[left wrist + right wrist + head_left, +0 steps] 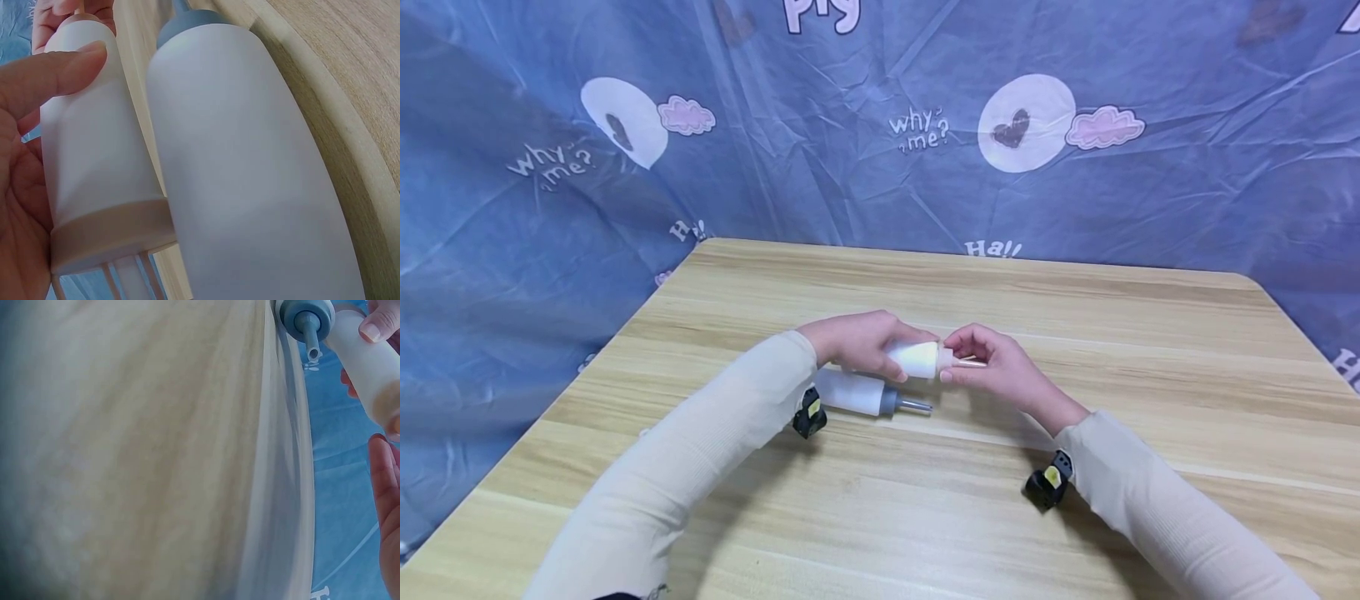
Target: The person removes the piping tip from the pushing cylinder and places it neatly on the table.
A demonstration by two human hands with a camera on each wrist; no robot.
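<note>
My left hand (867, 340) grips a white bottle-like cylinder (917, 360) lying on its side, its thumb along the body (94, 134). That cylinder has a pale pinkish collar with a thin metal tube. In the left wrist view, its other end has a brownish band (112, 236) with thin prongs below. My right hand (1003, 368) pinches the collar end between thumb and fingers, the tube passing beside its palm. Nearer to me a second white cylinder (856, 393), with a grey collar (306, 317) and hollow metal tube, lies on the table, partly hidden by the left hand.
The wooden table (887, 508) spreads out around both hands. Behind it hangs a blue printed cloth (850, 167). A small black camera sits on each wrist, the left camera (809, 413) close to the second cylinder.
</note>
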